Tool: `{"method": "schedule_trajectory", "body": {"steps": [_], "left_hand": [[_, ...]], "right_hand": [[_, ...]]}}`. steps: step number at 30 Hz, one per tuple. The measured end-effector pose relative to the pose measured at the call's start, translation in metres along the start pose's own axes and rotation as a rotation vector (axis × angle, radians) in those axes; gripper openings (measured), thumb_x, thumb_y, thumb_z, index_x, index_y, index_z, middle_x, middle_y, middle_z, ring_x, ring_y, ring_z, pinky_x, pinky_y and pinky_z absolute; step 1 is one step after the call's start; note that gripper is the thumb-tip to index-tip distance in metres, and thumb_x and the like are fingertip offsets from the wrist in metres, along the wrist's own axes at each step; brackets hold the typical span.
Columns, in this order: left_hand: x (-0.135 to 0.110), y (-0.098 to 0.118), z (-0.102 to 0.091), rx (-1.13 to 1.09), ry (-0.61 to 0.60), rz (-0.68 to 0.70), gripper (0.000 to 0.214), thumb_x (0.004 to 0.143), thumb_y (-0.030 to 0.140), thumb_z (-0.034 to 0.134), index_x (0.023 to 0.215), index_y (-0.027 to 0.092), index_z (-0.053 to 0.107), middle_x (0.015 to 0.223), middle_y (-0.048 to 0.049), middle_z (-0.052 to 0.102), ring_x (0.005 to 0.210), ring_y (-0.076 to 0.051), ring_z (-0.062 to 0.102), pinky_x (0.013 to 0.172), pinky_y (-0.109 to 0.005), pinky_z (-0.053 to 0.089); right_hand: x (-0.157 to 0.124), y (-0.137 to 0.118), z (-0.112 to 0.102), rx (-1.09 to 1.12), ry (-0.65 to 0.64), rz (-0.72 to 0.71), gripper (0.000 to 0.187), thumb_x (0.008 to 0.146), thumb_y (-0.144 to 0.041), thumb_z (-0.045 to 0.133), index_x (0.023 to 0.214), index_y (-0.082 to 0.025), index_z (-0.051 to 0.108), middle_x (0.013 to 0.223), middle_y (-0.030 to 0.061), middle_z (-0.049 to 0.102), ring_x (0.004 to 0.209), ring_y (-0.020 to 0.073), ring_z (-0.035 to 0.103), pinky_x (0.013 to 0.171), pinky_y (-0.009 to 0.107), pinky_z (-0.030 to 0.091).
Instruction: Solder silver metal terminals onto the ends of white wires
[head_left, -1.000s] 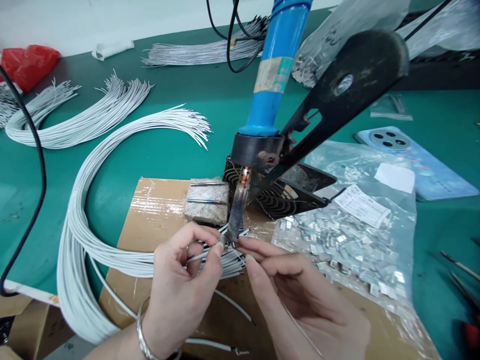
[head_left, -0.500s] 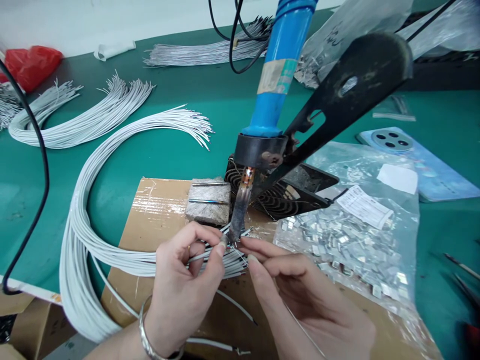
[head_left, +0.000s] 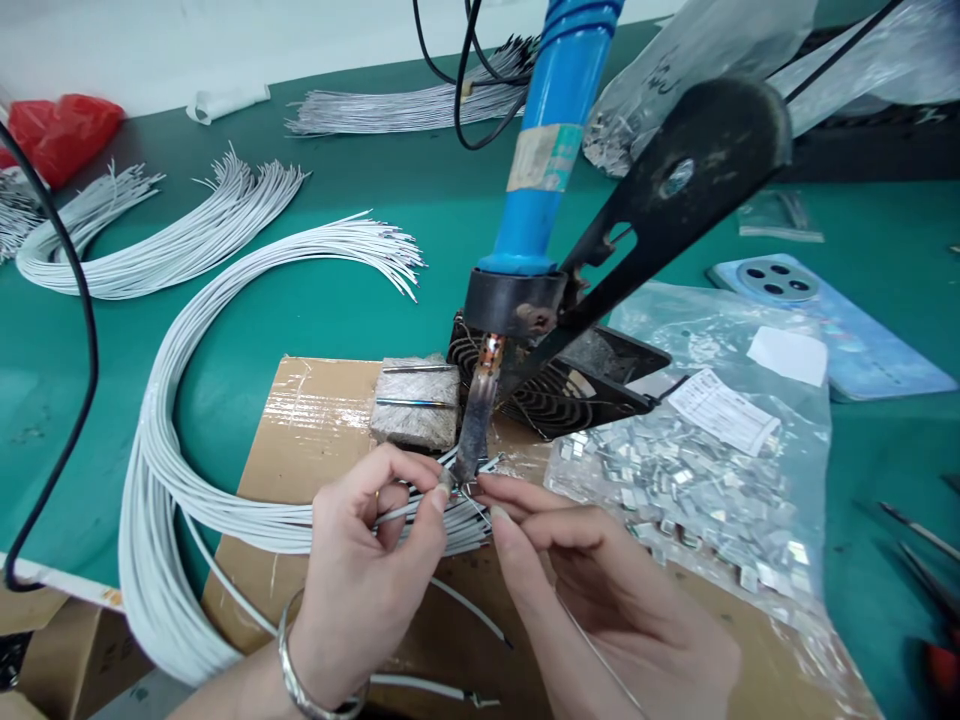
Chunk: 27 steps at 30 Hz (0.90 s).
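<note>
My left hand [head_left: 375,575], a bracelet at its wrist, pinches a white wire [head_left: 396,513] between thumb and forefinger. The wire's end is at the tip of a soldering iron [head_left: 536,215] with a blue handle, clamped point-down in a black metal stand [head_left: 667,190]. Thin solder wire [head_left: 600,655] runs through the closed fingers of my right hand [head_left: 607,590] up to that same tip. Fingertips partly hide the joint, so contact there cannot be made out. Beneath my hands a bundle of white wires [head_left: 255,515] lies with its ends near the tip.
Behind the iron sit a fan [head_left: 555,400] and a grey wrapped block [head_left: 416,405] on cardboard [head_left: 307,400]. To the right lie a plastic bag of small metal pieces [head_left: 675,490], a phone [head_left: 847,330] and blurred tools [head_left: 922,560]. More wire bundles [head_left: 187,250] lie farther back.
The iron, its stand and the items on the right appear slightly farther left. My right hand has shifted a little left, while my left hand is nearly still; both keep their grip.
</note>
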<state>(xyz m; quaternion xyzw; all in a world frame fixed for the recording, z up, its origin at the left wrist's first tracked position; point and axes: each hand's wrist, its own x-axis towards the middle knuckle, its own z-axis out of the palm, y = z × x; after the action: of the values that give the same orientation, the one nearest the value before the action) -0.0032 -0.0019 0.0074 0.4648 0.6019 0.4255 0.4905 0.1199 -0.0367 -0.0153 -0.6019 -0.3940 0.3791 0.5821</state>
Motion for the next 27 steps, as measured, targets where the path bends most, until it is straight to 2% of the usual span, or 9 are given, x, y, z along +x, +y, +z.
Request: {"method": "schedule_trajectory", "body": {"steps": [7, 12, 18, 27], "left_hand": [[-0.001, -0.0017, -0.0004, 0.005, 0.017, 0.02, 0.01, 0.079, 0.017, 0.069, 0.07, 0.017, 0.063, 0.078, -0.0043, 0.073, 0.048, -0.007, 0.048, 0.044, -0.017, 0.033], [0.0004, -0.0007, -0.0002, 0.019, 0.024, 0.024, 0.01, 0.079, 0.018, 0.068, 0.07, 0.016, 0.063, 0.079, -0.0053, 0.074, 0.049, -0.007, 0.049, 0.044, -0.017, 0.033], [-0.0013, -0.0006, -0.001, 0.022, 0.001, 0.027, 0.01, 0.08, 0.018, 0.068, 0.071, 0.016, 0.063, 0.079, -0.0052, 0.074, 0.049, -0.007, 0.049, 0.044, -0.018, 0.033], [-0.0011, -0.0012, -0.0019, 0.014, 0.004, 0.03, 0.011, 0.08, 0.018, 0.068, 0.071, 0.016, 0.063, 0.08, -0.0053, 0.074, 0.049, -0.007, 0.048, 0.044, -0.018, 0.032]], "right_hand": [[-0.0013, -0.0029, 0.0018, 0.018, 0.017, -0.004, 0.017, 0.082, -0.023, 0.08, 0.07, -0.024, 0.068, 0.095, 0.0005, 0.082, 0.085, 0.0125, 0.079, 0.079, 0.013, 0.06], [-0.0015, -0.0025, 0.0023, 0.02, 0.023, -0.013, 0.016, 0.082, -0.024, 0.081, 0.07, -0.025, 0.069, 0.096, 0.0025, 0.082, 0.084, 0.0152, 0.079, 0.076, 0.017, 0.063], [-0.0014, 0.0014, -0.0009, -0.008, -0.007, -0.052, 0.015, 0.084, -0.022, 0.079, 0.073, -0.026, 0.069, 0.098, -0.0006, 0.082, 0.088, 0.0119, 0.079, 0.083, 0.013, 0.06], [-0.0003, -0.0015, 0.0026, -0.01, 0.005, -0.025, 0.015, 0.083, -0.024, 0.079, 0.072, -0.027, 0.07, 0.098, -0.0025, 0.082, 0.086, 0.0116, 0.078, 0.081, 0.013, 0.059]]}}
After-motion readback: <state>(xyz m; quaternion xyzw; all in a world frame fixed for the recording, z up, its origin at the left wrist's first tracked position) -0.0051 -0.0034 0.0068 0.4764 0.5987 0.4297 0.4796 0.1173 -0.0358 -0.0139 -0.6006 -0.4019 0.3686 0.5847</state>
